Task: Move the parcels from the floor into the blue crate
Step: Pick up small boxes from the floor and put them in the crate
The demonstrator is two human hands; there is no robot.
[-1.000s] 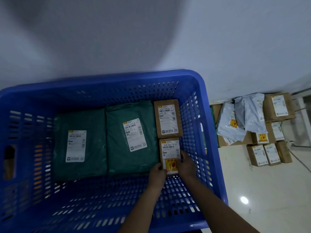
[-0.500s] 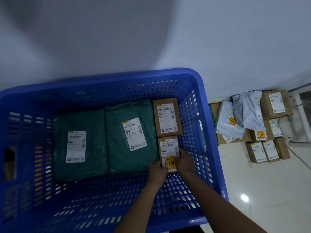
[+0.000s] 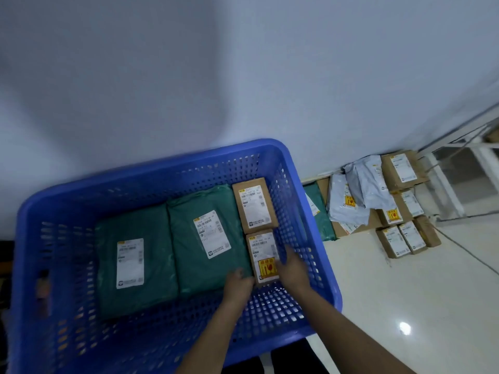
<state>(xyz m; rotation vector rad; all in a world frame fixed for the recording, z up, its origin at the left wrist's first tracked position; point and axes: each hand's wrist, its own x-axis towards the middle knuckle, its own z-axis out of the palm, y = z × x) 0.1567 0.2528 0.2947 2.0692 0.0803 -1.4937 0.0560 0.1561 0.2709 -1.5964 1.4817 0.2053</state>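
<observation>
Place: parcel sorting room | Signs: labelled cardboard boxes [image 3: 402, 171] and grey mailer bags [image 3: 359, 193] lying stacked on the pale floor [image 3: 405, 292] against a bare wall [image 3: 243, 76] | blue crate [image 3: 310, 230] sitting filled with parcels

The blue crate [image 3: 172, 168] is running off the picture's left and bottom edges. Inside it, the left hand [image 3: 239, 288] is covering the near corner of the small box [image 3: 263, 256], hiding its fingertips. Right of the crate, a green parcel [image 3: 317, 211] is showing only partly behind the crate's wall. All label print is blurring, unreadable.
</observation>
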